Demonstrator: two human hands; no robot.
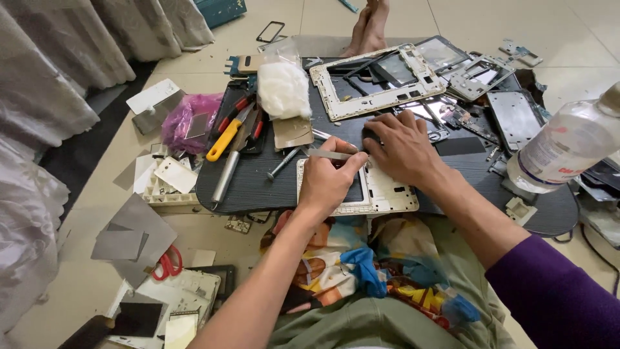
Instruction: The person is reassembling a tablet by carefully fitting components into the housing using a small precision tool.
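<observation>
My left hand (329,178) is closed around metal tweezers (326,154), whose flat blade points left over a white tablet frame (394,197) lying on the dark mat (252,184). My right hand (403,148) rests palm-down on the frame's upper right part, fingers spread and pressing on it. Both hands touch each other near the frame's top edge. The middle of the frame is hidden under my hands.
On the mat lie a yellow-handled tool (224,140), a silver screwdriver (227,174), a bag of white cotton (284,87), a larger white frame (374,81) and several dark screens. A clear plastic bottle (565,145) stands at right. Red scissors (169,264) and grey sheets lie on the floor at left.
</observation>
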